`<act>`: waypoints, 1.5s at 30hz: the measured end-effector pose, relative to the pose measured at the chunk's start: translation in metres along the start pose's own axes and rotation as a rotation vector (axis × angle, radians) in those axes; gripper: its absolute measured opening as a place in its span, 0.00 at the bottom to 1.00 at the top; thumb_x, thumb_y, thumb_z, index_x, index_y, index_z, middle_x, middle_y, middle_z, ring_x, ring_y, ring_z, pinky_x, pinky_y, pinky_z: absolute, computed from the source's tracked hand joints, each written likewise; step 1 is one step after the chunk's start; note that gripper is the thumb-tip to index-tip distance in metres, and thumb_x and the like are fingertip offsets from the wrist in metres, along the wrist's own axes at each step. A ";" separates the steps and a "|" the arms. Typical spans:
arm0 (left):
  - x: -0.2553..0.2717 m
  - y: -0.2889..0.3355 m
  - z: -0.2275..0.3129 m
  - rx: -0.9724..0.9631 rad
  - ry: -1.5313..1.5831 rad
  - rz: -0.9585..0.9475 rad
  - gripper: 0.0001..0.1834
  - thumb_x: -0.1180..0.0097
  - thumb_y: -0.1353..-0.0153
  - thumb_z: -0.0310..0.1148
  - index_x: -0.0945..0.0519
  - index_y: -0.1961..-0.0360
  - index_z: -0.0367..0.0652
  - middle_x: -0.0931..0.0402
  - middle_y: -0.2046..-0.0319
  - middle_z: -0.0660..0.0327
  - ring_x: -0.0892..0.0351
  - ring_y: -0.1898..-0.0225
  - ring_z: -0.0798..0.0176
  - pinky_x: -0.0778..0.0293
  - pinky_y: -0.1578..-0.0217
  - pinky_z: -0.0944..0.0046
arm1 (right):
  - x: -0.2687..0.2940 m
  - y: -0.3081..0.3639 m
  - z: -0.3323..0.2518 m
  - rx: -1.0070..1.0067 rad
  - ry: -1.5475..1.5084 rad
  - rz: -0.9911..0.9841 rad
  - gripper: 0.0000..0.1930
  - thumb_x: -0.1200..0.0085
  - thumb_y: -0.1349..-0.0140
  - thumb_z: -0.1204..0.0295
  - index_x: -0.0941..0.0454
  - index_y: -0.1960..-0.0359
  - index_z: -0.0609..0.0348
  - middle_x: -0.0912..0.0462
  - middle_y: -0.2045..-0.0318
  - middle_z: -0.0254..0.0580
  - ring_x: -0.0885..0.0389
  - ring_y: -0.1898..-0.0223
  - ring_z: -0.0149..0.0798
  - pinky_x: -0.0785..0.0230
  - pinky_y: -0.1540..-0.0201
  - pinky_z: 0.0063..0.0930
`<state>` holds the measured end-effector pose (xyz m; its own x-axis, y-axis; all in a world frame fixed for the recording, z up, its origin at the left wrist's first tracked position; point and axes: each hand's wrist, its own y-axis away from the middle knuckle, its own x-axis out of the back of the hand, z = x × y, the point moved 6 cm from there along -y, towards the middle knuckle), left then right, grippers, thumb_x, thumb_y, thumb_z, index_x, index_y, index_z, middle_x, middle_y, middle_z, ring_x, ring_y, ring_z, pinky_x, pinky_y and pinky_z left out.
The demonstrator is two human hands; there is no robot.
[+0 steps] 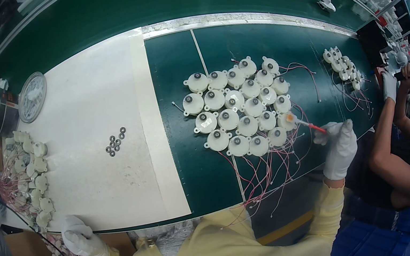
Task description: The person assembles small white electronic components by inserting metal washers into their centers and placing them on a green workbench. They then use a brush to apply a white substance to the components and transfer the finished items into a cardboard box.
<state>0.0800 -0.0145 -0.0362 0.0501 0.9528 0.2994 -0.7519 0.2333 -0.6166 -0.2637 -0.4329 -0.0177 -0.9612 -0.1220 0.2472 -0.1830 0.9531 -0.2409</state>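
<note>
— Two white-gloved hands, what's in each?

— Right hand (341,148): fingers closed on the rear of what looks like a red-handled brush (313,126). Amber tip at the rightmost of the white disc motors (234,101); touching or just above, can't tell.

— Left hand?

— Left hand (79,238): surface's near edge, by the left corner, beside a heap of wired motor units (37,182). Fingers curled; can't tell if holding anything.

— Motors where?

— Clustered on the green surface (164,61), right of the white sheet (82,83) with its dark rings (115,142); wires trail past the near edge.

— Handling?

— Brush probably light, stiff-handled, tip soft and maybe slick: hold mid-handle. Motors likely hard-shelled, fairly light: take the rim or ears; wires look fragile, no tugging.
</note>
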 end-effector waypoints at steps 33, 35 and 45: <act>-0.106 0.014 0.126 0.469 0.626 -1.141 0.21 0.56 0.32 0.39 0.31 0.44 0.36 0.25 0.57 0.52 0.26 0.53 0.58 0.32 0.50 0.62 | -0.179 0.173 -0.121 0.944 -0.244 -0.008 0.11 0.49 0.38 0.64 0.25 0.63 0.59 0.31 0.80 0.33 0.34 0.79 0.38 0.44 0.73 0.32; -0.097 0.011 0.129 0.536 0.753 -0.996 0.19 0.58 0.31 0.37 0.31 0.45 0.36 0.25 0.58 0.53 0.26 0.53 0.60 0.33 0.49 0.64 | -0.183 0.178 -0.128 1.005 -0.251 -0.028 0.10 0.47 0.40 0.64 0.26 0.65 0.58 0.32 0.80 0.32 0.34 0.79 0.39 0.45 0.74 0.32; -0.058 -0.054 0.089 0.599 0.653 -0.685 0.24 0.64 0.28 0.44 0.24 0.71 0.37 0.25 0.75 0.60 0.26 0.71 0.65 0.30 0.64 0.66 | -0.191 0.187 -0.126 0.919 -0.294 -0.460 0.27 0.51 0.38 0.61 0.37 0.41 0.62 0.30 0.79 0.33 0.37 0.81 0.36 0.45 0.71 0.34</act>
<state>0.0592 -0.0999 0.0439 0.7776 0.6196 -0.1066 -0.6199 0.7839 0.0348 -0.0878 -0.1969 0.0082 -0.7500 -0.5954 0.2879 -0.5078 0.2395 -0.8275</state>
